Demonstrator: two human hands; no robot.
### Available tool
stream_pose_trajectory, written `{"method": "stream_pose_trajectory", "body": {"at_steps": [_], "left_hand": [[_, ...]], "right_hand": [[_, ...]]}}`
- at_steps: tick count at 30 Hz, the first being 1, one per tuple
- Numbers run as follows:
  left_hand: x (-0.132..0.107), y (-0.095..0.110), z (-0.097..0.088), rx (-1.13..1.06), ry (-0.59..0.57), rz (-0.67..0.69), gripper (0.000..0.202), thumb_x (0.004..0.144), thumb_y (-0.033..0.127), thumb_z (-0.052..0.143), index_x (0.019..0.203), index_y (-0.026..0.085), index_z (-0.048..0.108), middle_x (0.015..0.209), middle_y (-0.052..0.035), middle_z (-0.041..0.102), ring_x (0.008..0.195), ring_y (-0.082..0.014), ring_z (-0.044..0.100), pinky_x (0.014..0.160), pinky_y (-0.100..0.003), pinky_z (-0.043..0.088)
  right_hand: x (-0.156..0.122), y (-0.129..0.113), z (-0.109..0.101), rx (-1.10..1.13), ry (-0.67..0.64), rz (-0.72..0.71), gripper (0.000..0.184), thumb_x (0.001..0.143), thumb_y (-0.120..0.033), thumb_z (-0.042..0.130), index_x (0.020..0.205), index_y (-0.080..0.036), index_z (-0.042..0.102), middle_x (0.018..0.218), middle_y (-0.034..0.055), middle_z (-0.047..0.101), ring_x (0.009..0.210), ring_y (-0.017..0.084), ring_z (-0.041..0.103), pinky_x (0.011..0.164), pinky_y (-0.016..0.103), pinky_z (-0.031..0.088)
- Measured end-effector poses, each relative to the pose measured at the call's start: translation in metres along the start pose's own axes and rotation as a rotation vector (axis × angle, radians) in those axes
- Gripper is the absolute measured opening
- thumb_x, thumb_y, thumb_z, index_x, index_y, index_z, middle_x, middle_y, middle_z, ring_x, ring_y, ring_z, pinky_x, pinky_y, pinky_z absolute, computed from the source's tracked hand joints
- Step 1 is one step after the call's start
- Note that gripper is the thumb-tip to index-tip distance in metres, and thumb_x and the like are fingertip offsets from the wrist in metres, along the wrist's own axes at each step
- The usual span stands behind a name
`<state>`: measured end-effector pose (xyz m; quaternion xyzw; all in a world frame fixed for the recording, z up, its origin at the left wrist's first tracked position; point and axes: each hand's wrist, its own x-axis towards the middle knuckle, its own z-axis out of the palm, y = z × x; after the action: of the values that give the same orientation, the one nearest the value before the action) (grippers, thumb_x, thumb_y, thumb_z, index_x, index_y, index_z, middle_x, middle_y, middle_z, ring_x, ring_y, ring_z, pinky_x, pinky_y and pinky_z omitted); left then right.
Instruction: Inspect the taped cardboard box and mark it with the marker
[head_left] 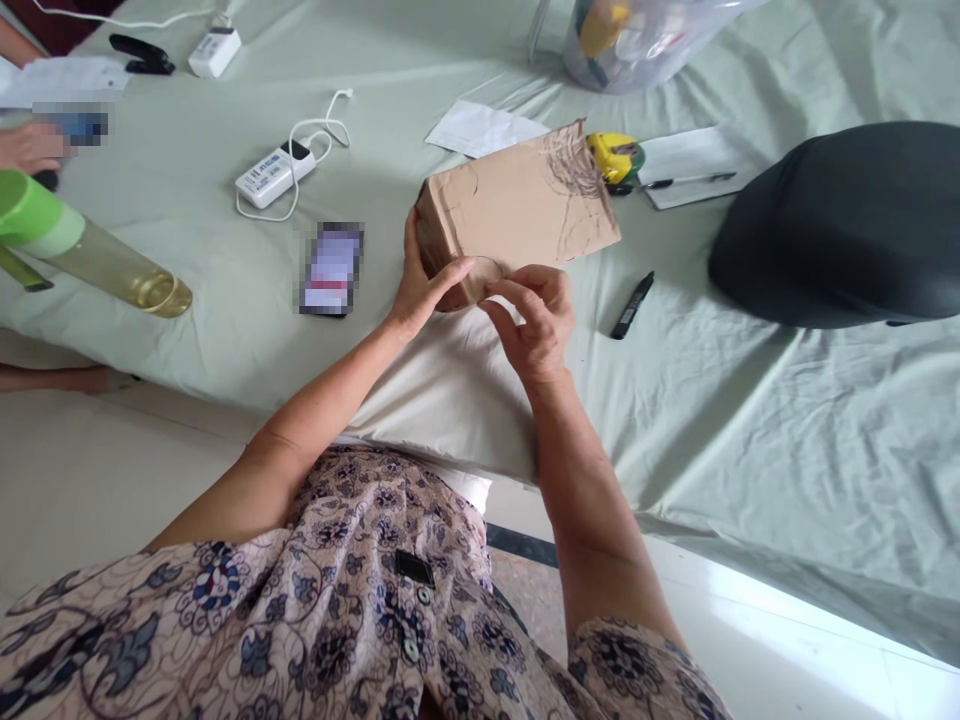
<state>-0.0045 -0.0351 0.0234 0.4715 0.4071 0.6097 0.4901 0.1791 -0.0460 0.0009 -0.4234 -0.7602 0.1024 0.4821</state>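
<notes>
Brace the brown rectangular cardboard box (529, 205) with your left hand (421, 288) gripping its end, and go light with your right hand (538, 318) pinching the near edge.

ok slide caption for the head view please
Left hand holding a cardboard box, right hand at its near edge, black marker lying to the right.

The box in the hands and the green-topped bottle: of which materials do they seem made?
The box seems matte brown cardboard: its faces are creased and one edge looks ragged. The bottle looks glossy and see-through, perhaps plastic, though glass is possible.
</notes>
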Motion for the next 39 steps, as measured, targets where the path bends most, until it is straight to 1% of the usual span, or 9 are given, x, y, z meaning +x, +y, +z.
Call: {"method": "stream_pose_trajectory", "body": {"at_steps": [3,6,12,19,24,27,30,34,39], "left_hand": [[0.003,-0.003,-0.003,-0.074,0.003,-0.018,0.098,0.087,0.041,0.079,0.165,0.031,0.019,0.166,-0.0063,0.042,0.157,-0.0301,0.039,0.129,-0.048,0.036],[0.005,-0.006,-0.006,-0.123,0.0,-0.093,0.09,0.089,0.04,0.078,0.162,0.035,0.027,0.154,-0.0052,0.055,0.151,-0.0297,0.047,0.122,-0.05,0.044],[0.011,-0.011,-0.014,-0.139,-0.022,-0.105,0.079,0.089,0.042,0.078,0.158,0.038,0.039,0.15,-0.004,0.06,0.147,-0.0305,0.052,0.118,-0.051,0.048],[0.013,-0.015,-0.016,-0.225,-0.143,-0.078,0.09,0.082,0.05,0.081,0.159,0.039,0.035,0.152,-0.0038,0.059,0.145,-0.0269,0.055,0.122,-0.047,0.044],[0.014,-0.009,-0.019,-0.166,-0.124,-0.02,0.09,0.073,0.05,0.082,0.154,0.042,0.044,0.163,0.0008,0.048,0.154,-0.0279,0.044,0.124,-0.05,0.042],[0.014,-0.001,-0.021,-0.152,-0.177,0.084,0.093,0.063,0.04,0.085,0.149,0.043,0.05,0.165,0.0023,0.045,0.156,-0.0279,0.041,0.126,-0.047,0.04],[0.014,0.004,-0.022,-0.043,-0.23,0.164,0.102,0.052,0.029,0.088,0.147,0.042,0.053,0.168,0.0023,0.04,0.161,-0.032,0.03,0.132,-0.047,0.03],[0.016,0.002,-0.02,0.157,-0.23,0.169,0.102,0.051,0.024,0.085,0.147,0.035,0.054,0.171,-0.0022,0.033,0.166,-0.0374,0.007,0.136,-0.052,0.014],[0.017,-0.005,-0.02,0.306,-0.274,0.282,0.105,0.05,0.017,0.081,0.149,0.036,0.052,0.174,-0.0007,0.027,0.166,-0.0356,0.006,0.138,-0.049,0.008]], "right_hand": [[0.002,0.009,-0.008,-0.025,0.061,0.048,0.035,0.096,-0.061,0.06,0.11,-0.032,0.073,0.109,0.0107,0.063,0.104,0.028,0.066,0.093,0.052,0.061],[0.004,0.023,-0.016,-0.025,0.128,0.089,0.036,0.095,-0.062,0.061,0.109,-0.031,0.074,0.11,0.0099,0.06,0.106,0.029,0.065,0.091,0.053,0.06],[0.007,0.054,-0.035,-0.068,0.417,0.101,0.03,0.096,-0.056,0.061,0.099,-0.03,0.075,0.105,0.0094,0.057,0.101,0.028,0.061,0.079,0.047,0.058],[0.004,0.076,-0.048,-0.013,0.509,0.305,0.037,0.098,-0.062,0.054,0.108,-0.029,0.067,0.108,0.0088,0.057,0.098,0.027,0.061,0.074,0.042,0.054],[0.009,0.076,-0.04,0.06,0.573,0.279,0.043,0.098,-0.068,0.049,0.099,-0.027,0.061,0.083,0.0009,0.053,0.08,0.024,0.061,0.072,0.042,0.054],[0.011,0.076,-0.037,0.035,0.658,0.261,0.047,0.094,-0.071,0.056,0.083,-0.026,0.056,0.072,-0.0002,0.049,0.07,0.02,0.055,0.071,0.042,0.053],[0.009,0.078,-0.037,0.031,0.637,0.292,0.05,0.096,-0.072,0.053,0.076,-0.027,0.048,0.068,-0.0005,0.047,0.065,0.019,0.05,0.07,0.043,0.052],[0.006,0.08,-0.038,0.041,0.613,0.296,0.045,0.099,-0.072,0.047,0.086,-0.028,0.049,0.075,0.0014,0.052,0.07,0.02,0.054,0.067,0.043,0.053],[0.005,0.076,-0.037,-0.024,0.624,0.244,0.052,0.098,-0.073,0.05,0.122,-0.027,0.05,0.082,0.0034,0.055,0.079,0.025,0.06,0.074,0.047,0.056]]}}
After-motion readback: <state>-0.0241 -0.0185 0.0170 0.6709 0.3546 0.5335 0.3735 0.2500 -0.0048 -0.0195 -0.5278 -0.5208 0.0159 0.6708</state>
